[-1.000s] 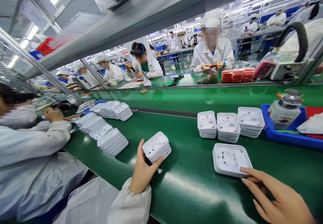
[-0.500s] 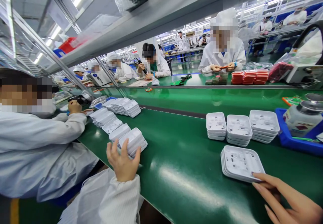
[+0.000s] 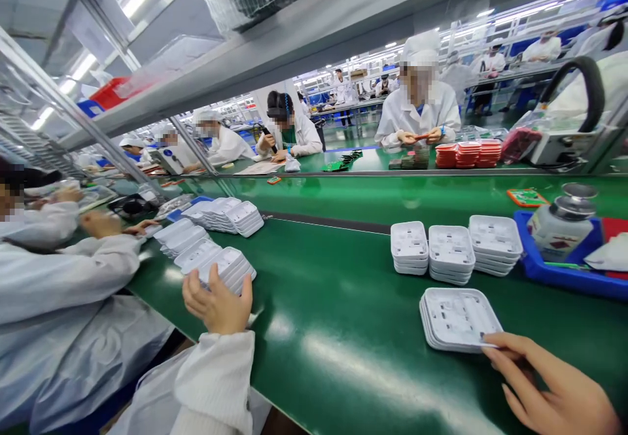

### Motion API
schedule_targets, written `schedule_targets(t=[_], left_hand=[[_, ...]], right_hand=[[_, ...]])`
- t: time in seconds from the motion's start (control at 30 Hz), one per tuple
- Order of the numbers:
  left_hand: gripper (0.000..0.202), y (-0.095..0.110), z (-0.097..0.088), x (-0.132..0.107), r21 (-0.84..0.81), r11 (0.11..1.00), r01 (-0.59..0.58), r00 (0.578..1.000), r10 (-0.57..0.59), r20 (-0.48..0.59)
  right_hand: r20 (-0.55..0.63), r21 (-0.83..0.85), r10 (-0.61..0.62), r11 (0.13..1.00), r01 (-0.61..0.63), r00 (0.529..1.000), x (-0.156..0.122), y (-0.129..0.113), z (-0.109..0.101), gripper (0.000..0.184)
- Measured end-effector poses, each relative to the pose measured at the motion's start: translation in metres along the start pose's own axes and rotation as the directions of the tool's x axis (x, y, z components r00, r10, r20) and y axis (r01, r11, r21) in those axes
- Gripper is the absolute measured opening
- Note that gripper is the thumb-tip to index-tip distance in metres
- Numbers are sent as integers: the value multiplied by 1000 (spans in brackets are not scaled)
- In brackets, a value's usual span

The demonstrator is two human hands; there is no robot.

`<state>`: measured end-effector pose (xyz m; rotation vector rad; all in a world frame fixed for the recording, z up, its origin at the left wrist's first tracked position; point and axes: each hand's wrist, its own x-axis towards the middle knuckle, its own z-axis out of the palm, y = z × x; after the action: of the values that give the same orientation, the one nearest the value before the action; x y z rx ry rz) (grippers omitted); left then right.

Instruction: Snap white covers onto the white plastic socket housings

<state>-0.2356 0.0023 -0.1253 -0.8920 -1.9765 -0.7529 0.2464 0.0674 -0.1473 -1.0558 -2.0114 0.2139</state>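
Observation:
My left hand [image 3: 218, 304] wraps its fingers round a small stack of white plastic covers [image 3: 230, 268] at the near left of the green belt [image 3: 343, 330], pressed up against a row of like stacks. My right hand [image 3: 549, 382] lies at the lower right with fingers stretched out, the fingertips touching the near corner of a flat stack of larger white plates [image 3: 458, 317].
Three stacks of white covers [image 3: 454, 252] stand behind the plates. A blue tray [image 3: 554, 268] with a metal-capped bottle [image 3: 562, 222] sits at the right. More cover stacks [image 3: 226, 214] lie far left. A person in white [image 3: 59, 291] sits at my left; others work across the belt.
My left hand carried the small stack of covers leftward along the belt and set it against the row of stacks. My right hand stayed at the plates' corner.

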Motion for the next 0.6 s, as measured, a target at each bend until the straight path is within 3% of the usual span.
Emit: schedule_targets(t=[0.07, 0.17, 0.23, 0.3, 0.33, 0.4, 0.53, 0.6], left_hand=[[69, 30, -10, -9, -121, 991, -53, 999, 54, -2], [73, 93, -44, -41, -478, 860, -177, 972, 230, 55], [80, 136, -75, -70, -718, 672, -183, 926, 363, 104], [80, 170, -104, -96, -897, 437, -70, 886, 440, 145], [78, 182, -116, -105, -938, 344, -31, 886, 443, 133], [67, 196, -129, -117, -965, 254, 65, 838, 512, 191], [45, 196, -129, -116, -909, 301, 287, 699, 584, 414], [41, 191, -126, -114, -882, 295, 368, 660, 585, 471]], right_hand=[[36, 15, -115, 993, 114, 993, 6, -7, -5, 16], [-33, 51, -106, 993, 107, 994, 12, -28, -14, 13], [-26, 156, -96, 983, 99, 995, 13, -46, -19, 13], [47, 303, -36, 953, 20, 998, 12, -62, -21, 13], [123, 364, -16, 931, -30, 992, 11, -68, -20, 12], [270, 472, 55, 863, -182, 961, 9, -76, -18, 13], [492, 602, 186, 633, -487, 851, 9, -77, -13, 18], [553, 617, 192, 559, -554, 811, 9, -75, -12, 19]])
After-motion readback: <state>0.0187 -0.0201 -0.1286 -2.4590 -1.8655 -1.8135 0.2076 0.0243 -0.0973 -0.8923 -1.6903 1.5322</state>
